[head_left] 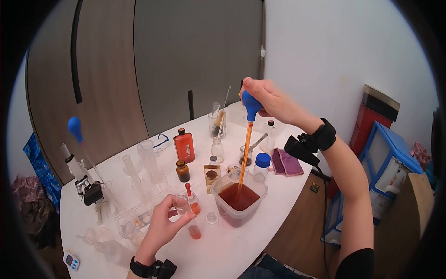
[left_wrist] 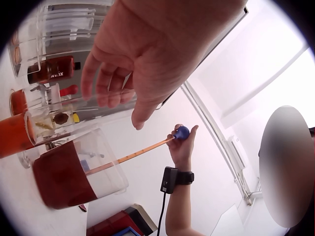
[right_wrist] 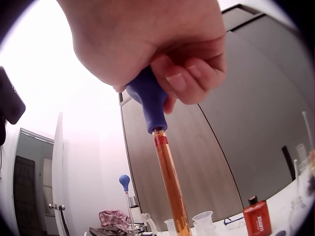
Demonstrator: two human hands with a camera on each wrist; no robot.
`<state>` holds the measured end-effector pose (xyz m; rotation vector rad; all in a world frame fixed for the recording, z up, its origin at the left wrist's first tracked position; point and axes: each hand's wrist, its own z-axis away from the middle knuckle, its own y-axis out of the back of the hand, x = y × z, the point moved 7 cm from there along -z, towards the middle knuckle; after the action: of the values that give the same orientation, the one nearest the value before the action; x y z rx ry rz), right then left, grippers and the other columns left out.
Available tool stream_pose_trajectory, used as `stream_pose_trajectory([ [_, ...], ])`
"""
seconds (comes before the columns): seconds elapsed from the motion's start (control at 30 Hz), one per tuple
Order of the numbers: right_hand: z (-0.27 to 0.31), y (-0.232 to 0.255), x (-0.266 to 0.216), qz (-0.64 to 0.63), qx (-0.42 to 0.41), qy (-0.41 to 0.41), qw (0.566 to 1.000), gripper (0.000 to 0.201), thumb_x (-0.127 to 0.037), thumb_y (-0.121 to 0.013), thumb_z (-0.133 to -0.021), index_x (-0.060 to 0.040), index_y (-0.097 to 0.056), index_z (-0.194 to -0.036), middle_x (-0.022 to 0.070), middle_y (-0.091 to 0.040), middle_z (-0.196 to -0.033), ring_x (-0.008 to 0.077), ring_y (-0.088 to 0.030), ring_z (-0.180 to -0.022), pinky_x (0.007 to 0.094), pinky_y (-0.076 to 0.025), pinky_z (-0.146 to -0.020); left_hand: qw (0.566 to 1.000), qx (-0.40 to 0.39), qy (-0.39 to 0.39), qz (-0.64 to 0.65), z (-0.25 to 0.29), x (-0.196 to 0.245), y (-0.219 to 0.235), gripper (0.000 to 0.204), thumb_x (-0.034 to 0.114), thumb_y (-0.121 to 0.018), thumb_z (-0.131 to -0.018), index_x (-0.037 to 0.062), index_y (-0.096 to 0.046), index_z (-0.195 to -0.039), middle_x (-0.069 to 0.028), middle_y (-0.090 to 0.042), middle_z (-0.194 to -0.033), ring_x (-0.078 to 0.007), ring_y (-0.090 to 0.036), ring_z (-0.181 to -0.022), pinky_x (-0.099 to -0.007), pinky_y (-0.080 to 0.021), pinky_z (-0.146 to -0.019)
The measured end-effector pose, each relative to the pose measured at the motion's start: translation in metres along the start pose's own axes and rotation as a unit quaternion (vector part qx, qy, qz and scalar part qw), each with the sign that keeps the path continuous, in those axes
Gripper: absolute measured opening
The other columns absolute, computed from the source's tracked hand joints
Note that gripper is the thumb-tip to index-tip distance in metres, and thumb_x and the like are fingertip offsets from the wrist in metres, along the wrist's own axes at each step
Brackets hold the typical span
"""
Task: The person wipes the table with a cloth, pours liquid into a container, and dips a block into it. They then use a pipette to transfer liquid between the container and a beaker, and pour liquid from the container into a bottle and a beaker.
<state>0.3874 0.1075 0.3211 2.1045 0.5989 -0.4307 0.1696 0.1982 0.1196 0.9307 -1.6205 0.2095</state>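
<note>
My right hand (head_left: 269, 100) grips the blue rubber bulb (head_left: 251, 103) of a long glass pipette (head_left: 246, 151). Orange liquid fills much of its tube, as the right wrist view shows close up. The pipette's lower end stands in dark red-brown liquid inside a square clear plastic tub (head_left: 236, 221). Lower and to the left, my left hand (head_left: 162, 223) holds a small clear glass cup (head_left: 181, 203) between thumb and fingers. Just beyond it stands a red-topped dropper bottle (head_left: 194, 207) with orange liquid. A small cup of orange liquid (head_left: 195, 232) sits below that hand.
Behind the tub stand a brown bottle (head_left: 183, 172), a red flask-shaped bottle (head_left: 184, 146), a blue-capped jar (head_left: 262, 163) and a beaker of tools (head_left: 217, 124). Several clear glass vessels (head_left: 151, 160) and a microscope (head_left: 81, 174) are at the left. A purple cloth (head_left: 286, 162) lies near the right edge.
</note>
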Motion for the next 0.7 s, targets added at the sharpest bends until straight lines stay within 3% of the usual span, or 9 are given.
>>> stream_pose_trajectory([
  [0.7,0.0035,0.0038,0.0031,-0.044,0.015,-0.001,0.999,0.057,-0.060,-0.036,-0.089,-0.0095,-0.040,-0.064,-0.0020,-0.037,-0.057,0.0059,-0.037,-0.047,0.0198,-0.031,-0.043,1.000,-0.005,0.009,0.000,-0.0007,-0.0003,-0.0008,0.027,0.012,-0.071,-0.077,0.0058,-0.049,-0.093,-0.0022,-0.056,-0.092,-0.0106,-0.055,-0.087,-0.0264,-0.047,-0.079],
])
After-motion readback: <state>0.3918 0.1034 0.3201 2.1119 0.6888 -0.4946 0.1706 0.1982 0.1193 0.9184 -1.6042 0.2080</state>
